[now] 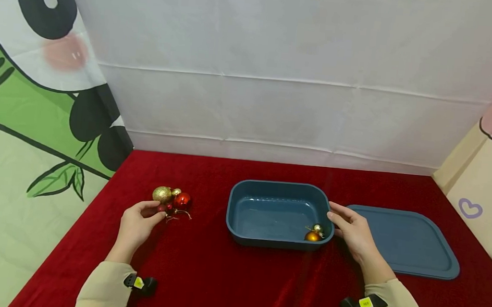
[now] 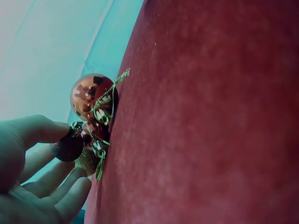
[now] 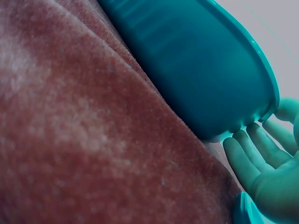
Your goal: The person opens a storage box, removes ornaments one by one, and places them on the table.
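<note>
My left hand (image 1: 135, 224) is at a small cluster of Christmas baubles on the red cloth. Its thumb and fingers pinch a small dark red bauble (image 2: 67, 148). Against that one lie a shiny red bauble (image 1: 182, 200), a glittery gold bauble (image 1: 162, 194) and a smaller gold one (image 1: 176, 192), some with gold strings. My right hand (image 1: 356, 232) grips the right end of a blue rectangular box (image 1: 239, 235), with fingertips along its outer wall and thumb at the rim. Inside, in the near right corner, sit an orange-gold bauble (image 1: 312, 236) and a small pale gold bauble (image 1: 317, 227).
A flat blue lid (image 1: 416, 244) lies on the cloth right of the box, partly behind my right hand. Red velvet cloth (image 1: 218, 286) covers the table. A white fabric backdrop (image 1: 275, 112) rises behind its far edge, with printed panels at both sides.
</note>
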A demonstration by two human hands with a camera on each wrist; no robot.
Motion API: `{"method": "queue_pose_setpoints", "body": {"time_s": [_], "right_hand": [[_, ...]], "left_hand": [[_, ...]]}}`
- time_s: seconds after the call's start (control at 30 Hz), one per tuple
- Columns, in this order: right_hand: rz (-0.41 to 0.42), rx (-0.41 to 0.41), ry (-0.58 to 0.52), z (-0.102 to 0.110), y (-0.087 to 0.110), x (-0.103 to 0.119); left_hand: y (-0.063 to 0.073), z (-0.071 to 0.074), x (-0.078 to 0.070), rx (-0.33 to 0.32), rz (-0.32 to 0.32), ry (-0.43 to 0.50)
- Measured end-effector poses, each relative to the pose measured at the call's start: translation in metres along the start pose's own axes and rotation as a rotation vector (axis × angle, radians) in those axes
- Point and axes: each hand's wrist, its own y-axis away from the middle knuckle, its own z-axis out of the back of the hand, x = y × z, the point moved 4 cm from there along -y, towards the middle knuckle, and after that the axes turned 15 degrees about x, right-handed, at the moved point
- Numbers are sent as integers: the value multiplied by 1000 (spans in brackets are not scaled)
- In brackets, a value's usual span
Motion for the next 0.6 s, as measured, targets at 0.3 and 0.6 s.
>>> {"method": "queue_pose_setpoints", "body": {"time_s": [0.3, 0.6], "right_hand": [[-8, 0, 0, 1, 1, 0], [-15, 5, 15, 1, 1, 0]], "left_hand": [[-3, -2, 8, 65, 32, -32], [-3, -4, 9, 103, 61, -37]]}}
